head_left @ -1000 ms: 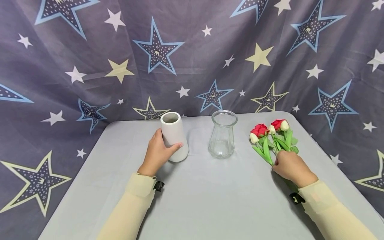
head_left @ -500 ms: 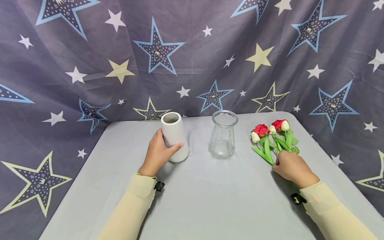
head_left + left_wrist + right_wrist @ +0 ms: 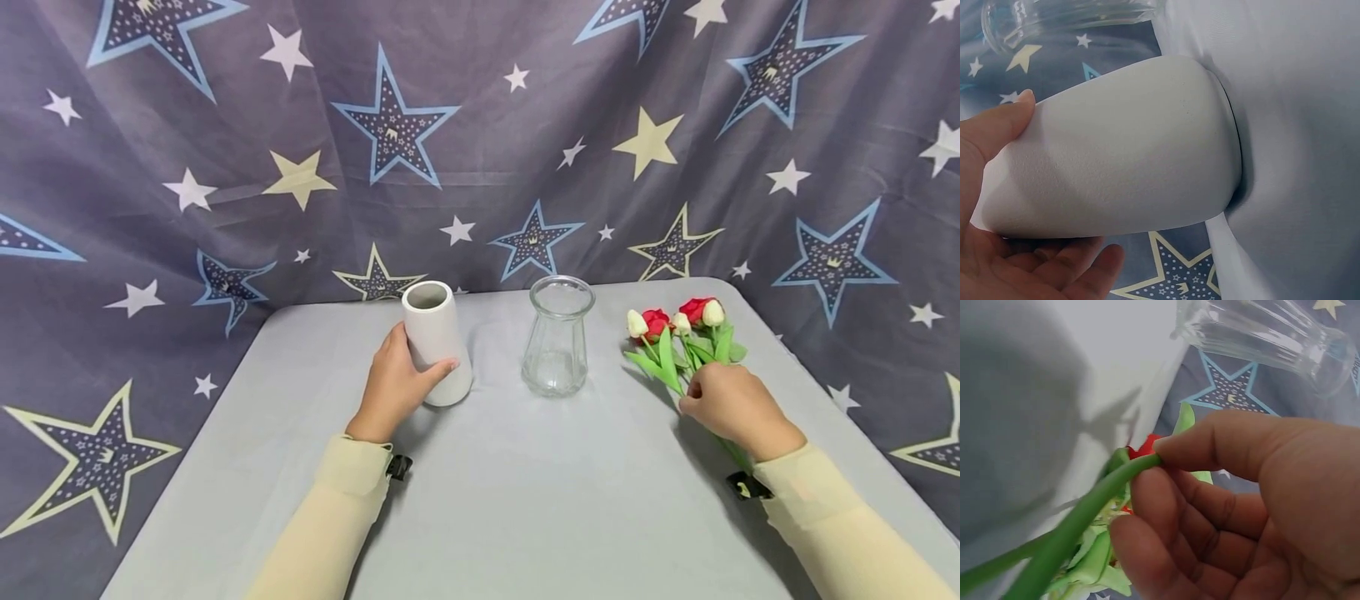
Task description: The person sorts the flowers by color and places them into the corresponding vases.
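Observation:
A white vase [image 3: 437, 337] stands upright on the table, and my left hand [image 3: 396, 385] holds it round its left side, thumb across the front. The left wrist view shows the vase's smooth side [image 3: 1122, 150] between thumb and fingers. On the right, my right hand [image 3: 738, 410] pinches a green stem [image 3: 1079, 515] between thumb and index finger. That stem appears to belong to the leftmost white tulip [image 3: 637, 323], slightly raised above the other flowers. Red roses [image 3: 697, 310], more white tulips [image 3: 713, 313] and green leaves lie around it; the hand hides part of their stems.
A clear glass vase [image 3: 555, 362] stands upright between the two hands, near the back of the table. The grey-covered table [image 3: 540, 500] ends at a star-patterned curtain [image 3: 480, 150] that hangs behind it and along both sides.
My right hand has risen a little, and the leftmost white tulip has come up with it, now beside the red rose rather than below it. The left hand and white vase stay put.

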Demonstrator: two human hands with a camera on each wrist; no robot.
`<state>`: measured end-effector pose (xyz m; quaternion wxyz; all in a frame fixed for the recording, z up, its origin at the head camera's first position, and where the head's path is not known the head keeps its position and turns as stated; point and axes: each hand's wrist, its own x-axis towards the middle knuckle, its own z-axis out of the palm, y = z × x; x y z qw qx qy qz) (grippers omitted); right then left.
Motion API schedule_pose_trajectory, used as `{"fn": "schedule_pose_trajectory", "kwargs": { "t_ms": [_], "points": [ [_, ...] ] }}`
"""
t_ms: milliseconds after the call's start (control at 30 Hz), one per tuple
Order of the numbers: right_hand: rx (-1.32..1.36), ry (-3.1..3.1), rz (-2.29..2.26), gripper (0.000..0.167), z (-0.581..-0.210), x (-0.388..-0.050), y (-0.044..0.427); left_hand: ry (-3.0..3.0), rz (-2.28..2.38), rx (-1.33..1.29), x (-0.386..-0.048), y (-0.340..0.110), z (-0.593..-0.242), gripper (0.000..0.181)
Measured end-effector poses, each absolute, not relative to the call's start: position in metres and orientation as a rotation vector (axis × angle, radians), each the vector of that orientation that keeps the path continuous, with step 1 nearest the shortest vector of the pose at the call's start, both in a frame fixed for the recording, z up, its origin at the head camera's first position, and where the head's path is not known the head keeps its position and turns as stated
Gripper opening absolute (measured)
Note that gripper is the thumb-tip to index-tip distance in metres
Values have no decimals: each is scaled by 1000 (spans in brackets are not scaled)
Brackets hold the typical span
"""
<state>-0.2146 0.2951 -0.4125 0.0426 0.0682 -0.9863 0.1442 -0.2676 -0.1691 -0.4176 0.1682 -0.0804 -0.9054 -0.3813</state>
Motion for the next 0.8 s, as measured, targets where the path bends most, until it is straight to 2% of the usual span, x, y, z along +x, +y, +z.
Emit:
{"fn": "schedule_pose_trajectory", "kwargs": {
  "t_ms": [400, 800],
  "points": [
    [202, -2981, 487, 33, -398, -212, 291, -2590, -1050, -246, -269, -169, -420, 96],
    [180, -2779, 572, 18, -384, -211, 280, -2578, -1023, -263, -269, -169, -422, 95]
  ]
}}
